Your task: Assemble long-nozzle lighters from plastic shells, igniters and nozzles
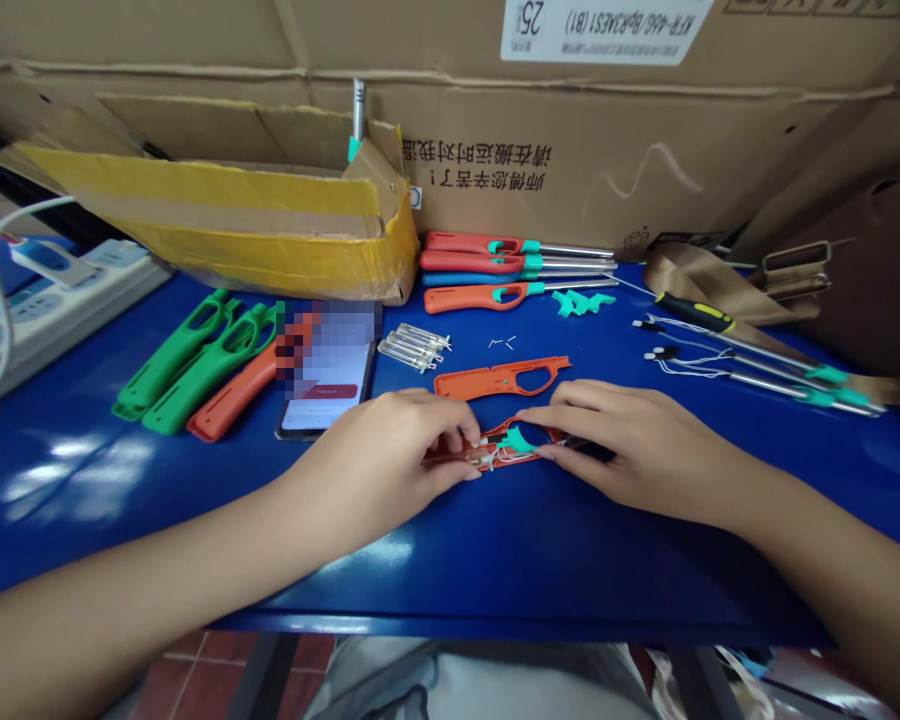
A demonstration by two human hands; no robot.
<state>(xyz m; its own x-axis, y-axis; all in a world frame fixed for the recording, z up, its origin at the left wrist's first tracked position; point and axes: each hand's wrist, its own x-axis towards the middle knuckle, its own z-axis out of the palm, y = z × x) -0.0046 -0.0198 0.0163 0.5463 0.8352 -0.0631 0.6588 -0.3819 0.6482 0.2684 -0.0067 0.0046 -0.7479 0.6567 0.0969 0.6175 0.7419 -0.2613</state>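
My left hand (390,450) and right hand (630,440), fingers curled, pinch the orange lighter shell (506,452) lying on the glossy blue table (495,560). Cardboard boxes (645,150) wall off the back, and a power strip (52,300) lies far left.

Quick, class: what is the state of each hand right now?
Left hand: closed, pinching one end of the orange shell.
Right hand: closed, pinching the shell's other end.

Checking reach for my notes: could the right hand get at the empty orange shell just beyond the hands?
Probably yes. The orange shell lies uncovered just past the right hand, with nothing between; the hand would only need to leave the half-built lighter it holds.
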